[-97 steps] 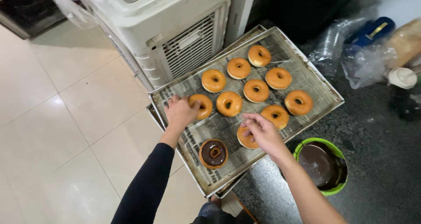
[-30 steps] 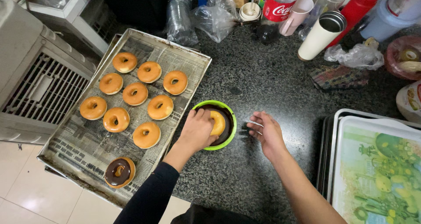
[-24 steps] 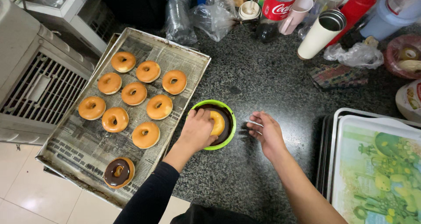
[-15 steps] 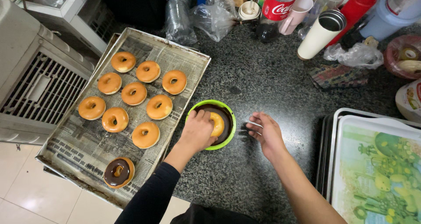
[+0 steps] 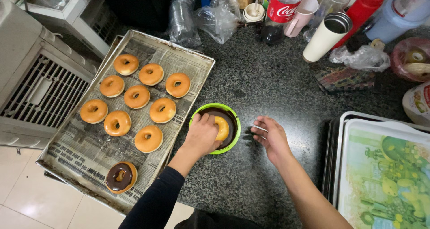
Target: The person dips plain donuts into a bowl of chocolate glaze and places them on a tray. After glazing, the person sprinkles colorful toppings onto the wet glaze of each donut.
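Under the left hand (image 5: 202,132), seen from the head camera, a plain doughnut (image 5: 221,128) sits face down in a green bowl (image 5: 234,141) of dark chocolate glaze. The fingers close around the doughnut's near edge, holding it; the fingertips themselves are hidden behind the knuckles. Right of the bowl, apart from it, the right hand (image 5: 269,137) hovers just above the dark stone counter (image 5: 277,90), fingers spread wide and holding nothing.

Judgement: the dipping step is in hand. The next move calls for a level lift so the glaze stays even, then a turn to bring the coated side up.

Left of the fingers, a metal tray (image 5: 197,61) lined with newspaper carries eight plain doughnuts (image 5: 137,97) and one chocolate-coated doughnut (image 5: 120,176) at its near corner.

Hidden or unclear: the doughnut's underside and the depth of glaze cannot be seen. A patterned tray (image 5: 385,166) at far right is cut off by the frame edge. Bottles and cups beyond the bowl are partly cropped.
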